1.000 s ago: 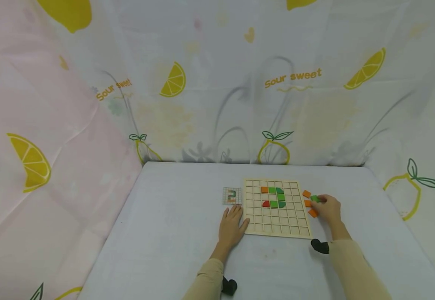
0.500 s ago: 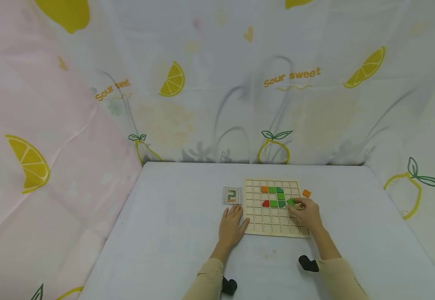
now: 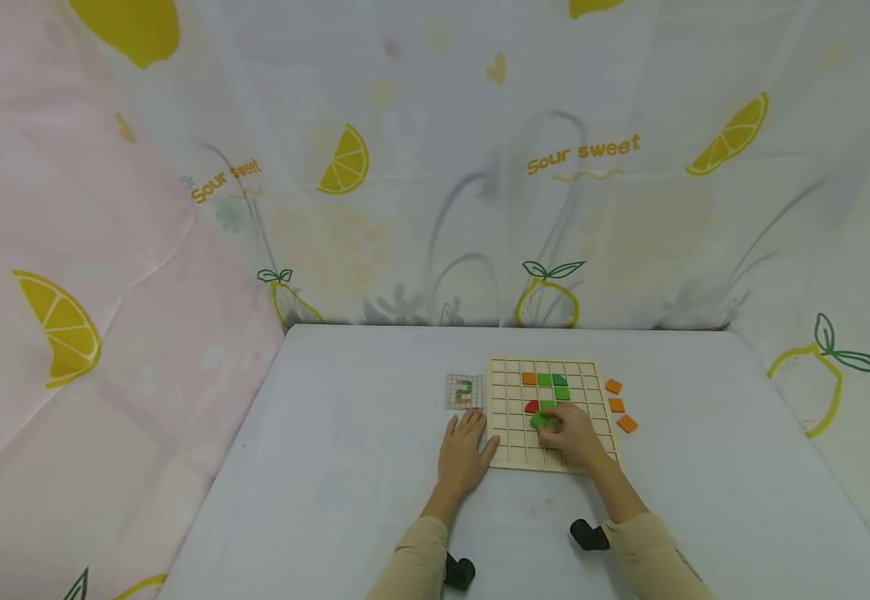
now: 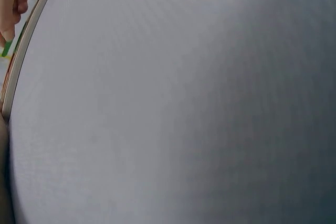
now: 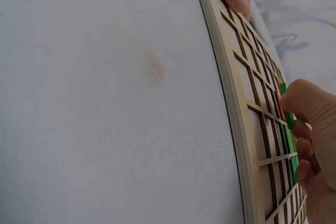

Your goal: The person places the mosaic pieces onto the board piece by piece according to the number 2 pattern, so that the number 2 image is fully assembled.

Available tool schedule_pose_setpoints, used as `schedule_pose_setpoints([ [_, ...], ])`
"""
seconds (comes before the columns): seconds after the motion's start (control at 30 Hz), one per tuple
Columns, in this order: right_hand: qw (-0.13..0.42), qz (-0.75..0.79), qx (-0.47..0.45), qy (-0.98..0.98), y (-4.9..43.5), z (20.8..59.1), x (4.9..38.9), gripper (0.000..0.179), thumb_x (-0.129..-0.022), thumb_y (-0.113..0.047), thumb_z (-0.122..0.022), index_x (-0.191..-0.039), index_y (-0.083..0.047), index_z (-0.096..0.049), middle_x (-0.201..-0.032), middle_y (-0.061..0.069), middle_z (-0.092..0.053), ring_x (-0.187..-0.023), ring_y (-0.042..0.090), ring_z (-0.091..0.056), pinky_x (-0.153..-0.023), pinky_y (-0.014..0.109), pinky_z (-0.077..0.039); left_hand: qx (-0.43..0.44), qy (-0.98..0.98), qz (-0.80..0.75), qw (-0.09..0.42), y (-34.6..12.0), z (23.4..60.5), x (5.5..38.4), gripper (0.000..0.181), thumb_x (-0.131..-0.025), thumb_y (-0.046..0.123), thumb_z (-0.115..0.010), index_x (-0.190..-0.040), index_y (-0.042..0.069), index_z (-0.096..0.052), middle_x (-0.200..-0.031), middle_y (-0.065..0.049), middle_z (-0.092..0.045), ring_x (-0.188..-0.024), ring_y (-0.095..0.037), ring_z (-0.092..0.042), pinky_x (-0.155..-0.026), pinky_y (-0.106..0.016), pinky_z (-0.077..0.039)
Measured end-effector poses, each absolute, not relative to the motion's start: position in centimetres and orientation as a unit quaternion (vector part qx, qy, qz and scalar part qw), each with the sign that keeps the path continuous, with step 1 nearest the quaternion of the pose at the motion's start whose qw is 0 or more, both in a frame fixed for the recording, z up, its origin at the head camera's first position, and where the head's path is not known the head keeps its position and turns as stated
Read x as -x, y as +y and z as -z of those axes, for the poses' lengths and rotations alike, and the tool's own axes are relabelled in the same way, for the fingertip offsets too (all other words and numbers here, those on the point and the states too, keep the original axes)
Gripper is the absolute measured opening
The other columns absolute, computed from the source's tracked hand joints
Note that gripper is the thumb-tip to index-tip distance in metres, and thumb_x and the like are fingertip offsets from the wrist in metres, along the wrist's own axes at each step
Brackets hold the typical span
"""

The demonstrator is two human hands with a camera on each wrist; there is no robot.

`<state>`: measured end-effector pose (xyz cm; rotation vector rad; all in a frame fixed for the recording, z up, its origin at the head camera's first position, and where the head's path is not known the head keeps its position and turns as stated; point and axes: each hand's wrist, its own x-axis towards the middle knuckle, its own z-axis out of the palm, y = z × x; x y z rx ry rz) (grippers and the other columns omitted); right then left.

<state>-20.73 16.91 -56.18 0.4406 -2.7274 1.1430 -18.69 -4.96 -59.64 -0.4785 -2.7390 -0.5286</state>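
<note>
A pale wooden grid board lies on the white table. My right hand pinches a green tile between thumb and fingers, close over the grid just below the red rounded tile. An orange tile, green tiles and a dark green rounded one sit in the cells above. The right hand covers part of the lower row. My left hand rests with fingers spread along the board's left edge, thumb at its border. In the right wrist view, the pinched green tile stands tilted over the slats.
Left of the board lies a small pattern card printed with a grid and coloured shapes, just beyond the left fingertips. Several loose orange tiles lie on the table by the board's right edge. A printed cloth wall rises behind the table.
My right hand has carried the green tile from beside the orange tiles leftward across the board to below the red tile. The left hand has stayed in place.
</note>
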Motion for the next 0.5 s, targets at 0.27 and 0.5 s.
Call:
schedule_pose_setpoints([
  [0.27, 0.033, -0.388, -0.143, -0.910, 16.44, 56.05, 20.80, 0.028, -0.071, 0.000, -0.068, -0.098, 0.006, -0.070, -0.098, 0.015, -0.065, -0.085, 0.024, -0.055, -0.072, 0.036, -0.048, 0.166, -0.956, 0.190, 0.149, -4.85, 59.57, 18.78, 0.048, -0.094, 0.039, -0.052, -0.127, 0.004, -0.058, -0.134, -0.007, -0.055, -0.129, -0.021, -0.046, -0.112, -0.043, -0.029],
  [0.5, 0.042, -0.385, -0.218, -0.896, 16.63, 56.33, 21.24, 0.021, -0.077, 0.006, -0.067, -0.097, 0.007, -0.071, -0.100, 0.019, -0.066, -0.093, 0.035, -0.060, -0.078, 0.045, -0.054, 0.162, -0.957, 0.189, 0.147, -4.94, 59.62, 18.75, 0.048, -0.094, 0.038, -0.054, -0.127, 0.004, -0.058, -0.133, -0.008, -0.055, -0.128, -0.022, -0.047, -0.111, -0.044, -0.030],
])
